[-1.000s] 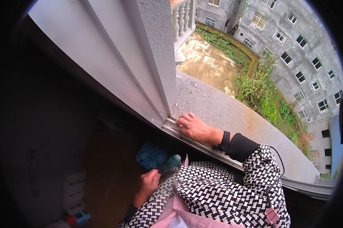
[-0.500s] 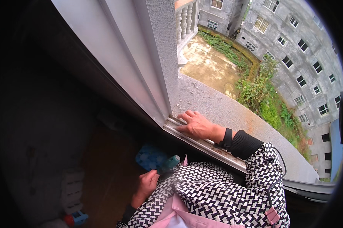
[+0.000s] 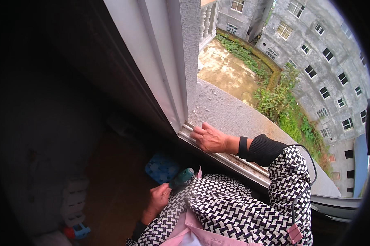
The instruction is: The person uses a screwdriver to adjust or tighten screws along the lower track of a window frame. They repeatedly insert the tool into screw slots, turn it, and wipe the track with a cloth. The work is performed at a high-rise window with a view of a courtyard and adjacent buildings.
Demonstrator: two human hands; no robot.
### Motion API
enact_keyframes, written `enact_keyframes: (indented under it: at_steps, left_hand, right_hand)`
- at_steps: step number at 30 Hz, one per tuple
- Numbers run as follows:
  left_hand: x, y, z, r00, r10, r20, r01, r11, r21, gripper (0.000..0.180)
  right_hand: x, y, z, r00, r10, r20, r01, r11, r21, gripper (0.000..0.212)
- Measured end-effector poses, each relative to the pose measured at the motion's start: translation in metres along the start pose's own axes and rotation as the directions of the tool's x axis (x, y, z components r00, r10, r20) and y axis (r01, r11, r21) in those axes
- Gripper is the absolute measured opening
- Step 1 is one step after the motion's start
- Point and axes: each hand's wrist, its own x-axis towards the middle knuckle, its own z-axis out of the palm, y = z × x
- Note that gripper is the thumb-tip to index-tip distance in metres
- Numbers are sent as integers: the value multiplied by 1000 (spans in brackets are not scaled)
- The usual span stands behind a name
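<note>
My right hand (image 3: 209,138) rests on the metal window track (image 3: 238,165), close to where the track meets the upright frame (image 3: 174,110). Its fingers are bent and drawn together against the rails; their tips are hidden, so whether anything small is between them does not show. Low in front of my body, my left hand (image 3: 157,199) is closed round a teal screwdriver-like handle (image 3: 182,177) with a rounded, paler end pointing up to the right. The rest of that tool is hidden by the hand and the patterned sleeve.
Past the track lies a rough concrete ledge (image 3: 230,104) with crumbs of debris, then a drop to a yard (image 3: 226,65) and a grey building (image 3: 316,53). A blue patterned thing (image 3: 162,167) lies below in the dark room. A cable (image 3: 313,164) hangs along my right sleeve.
My right hand has stayed at the track while its spread fingers have curled in. The view has shifted slightly. My left hand keeps its hold on the teal handle.
</note>
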Motion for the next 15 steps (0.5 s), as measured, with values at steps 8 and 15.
enact_keyframes:
  at_steps: [8, 15]
  left_hand:
    - [3, 1, 0, 1000, 8, 19, -8, 1000, 8, 10]
    - [0, -11, 5, 1000, 18, 10, -18, 1000, 8, 9]
  right_hand:
    - [-5, 19, 5, 984, 21, -176, 19, 974, 225, 14]
    - [-40, 63, -22, 817, 571, -76, -573, 819, -10, 11]
